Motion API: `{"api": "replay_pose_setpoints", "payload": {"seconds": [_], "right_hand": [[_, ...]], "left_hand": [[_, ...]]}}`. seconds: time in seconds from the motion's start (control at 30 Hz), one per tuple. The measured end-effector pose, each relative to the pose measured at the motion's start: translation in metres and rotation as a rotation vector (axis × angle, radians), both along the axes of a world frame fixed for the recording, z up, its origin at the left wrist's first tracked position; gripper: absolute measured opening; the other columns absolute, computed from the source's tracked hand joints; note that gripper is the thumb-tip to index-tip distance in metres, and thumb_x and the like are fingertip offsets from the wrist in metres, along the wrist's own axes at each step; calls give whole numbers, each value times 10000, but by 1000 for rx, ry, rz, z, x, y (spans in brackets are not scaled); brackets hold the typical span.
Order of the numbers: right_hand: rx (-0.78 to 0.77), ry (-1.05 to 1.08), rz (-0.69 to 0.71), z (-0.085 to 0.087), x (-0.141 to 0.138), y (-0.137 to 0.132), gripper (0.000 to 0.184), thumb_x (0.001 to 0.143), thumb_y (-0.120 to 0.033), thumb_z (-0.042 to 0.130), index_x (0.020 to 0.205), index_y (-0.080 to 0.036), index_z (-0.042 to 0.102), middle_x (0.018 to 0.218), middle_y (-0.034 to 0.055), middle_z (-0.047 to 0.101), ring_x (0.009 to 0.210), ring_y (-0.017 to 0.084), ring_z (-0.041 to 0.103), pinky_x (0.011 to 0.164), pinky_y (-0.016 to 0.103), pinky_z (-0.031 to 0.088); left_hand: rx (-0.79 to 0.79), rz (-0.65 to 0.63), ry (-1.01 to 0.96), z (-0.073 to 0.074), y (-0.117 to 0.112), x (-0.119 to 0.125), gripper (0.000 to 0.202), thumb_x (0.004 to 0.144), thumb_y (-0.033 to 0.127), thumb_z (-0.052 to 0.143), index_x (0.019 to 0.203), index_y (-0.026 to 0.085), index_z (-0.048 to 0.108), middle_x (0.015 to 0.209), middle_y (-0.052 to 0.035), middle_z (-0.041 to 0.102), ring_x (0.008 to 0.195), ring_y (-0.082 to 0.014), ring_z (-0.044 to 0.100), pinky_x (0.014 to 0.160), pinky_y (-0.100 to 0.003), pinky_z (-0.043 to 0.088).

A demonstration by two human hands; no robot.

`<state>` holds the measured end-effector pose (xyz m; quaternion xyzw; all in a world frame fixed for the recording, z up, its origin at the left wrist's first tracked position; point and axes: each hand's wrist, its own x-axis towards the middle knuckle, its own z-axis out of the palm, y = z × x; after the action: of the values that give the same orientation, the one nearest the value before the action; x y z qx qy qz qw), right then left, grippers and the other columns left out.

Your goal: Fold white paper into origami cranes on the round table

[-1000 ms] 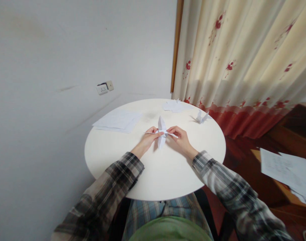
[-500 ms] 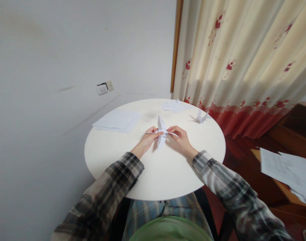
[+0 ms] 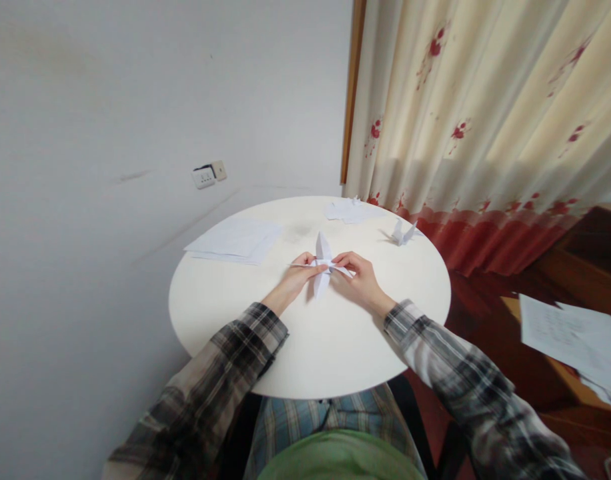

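Observation:
Over the middle of the round white table [image 3: 330, 353] I hold a folded white paper crane [image 3: 322, 245], its wings pointing away from me and toward me. My left hand [image 3: 301, 272] is closed on the left part of it, the thumb pressed across the centre. My right hand [image 3: 358, 272] pinches the right part, where a narrow point sticks out beneath the fingers. The fingertips hide some of the folds at the centre. A second white paper crane [image 3: 400, 233] stands at the table's right side, apart from my hands.
A stack of white paper sheets [image 3: 235, 239] lies at the table's left rear. Smaller paper pieces [image 3: 349, 211] lie at the far edge, with a tiny folded paper [image 3: 355, 199] by them. A wall stands left, a curtain [image 3: 465, 167] behind right. Printed sheets [image 3: 560, 327] rest low at right.
The crane between my hands has shifted very slightly, and its right point tilts a little lower. Both hands keep their hold and stay in nearly the same place.

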<state>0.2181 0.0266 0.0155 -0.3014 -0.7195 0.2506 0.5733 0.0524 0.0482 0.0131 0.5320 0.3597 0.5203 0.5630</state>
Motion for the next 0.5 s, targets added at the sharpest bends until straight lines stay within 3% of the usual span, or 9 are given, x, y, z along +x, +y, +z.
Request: {"api": "replay_pose_setpoints", "payload": {"seconds": [0.5], "right_hand": [[-33, 35, -8, 3, -1, -2, 131, 717, -313, 611, 695, -191, 566, 842, 54, 602, 769, 149, 582, 722, 314, 502]], "left_hand": [[-65, -14, -67, 4, -3, 1, 356, 515, 216, 753, 622, 170, 417, 597, 65, 466, 575, -70, 480, 560, -187, 350]]}}
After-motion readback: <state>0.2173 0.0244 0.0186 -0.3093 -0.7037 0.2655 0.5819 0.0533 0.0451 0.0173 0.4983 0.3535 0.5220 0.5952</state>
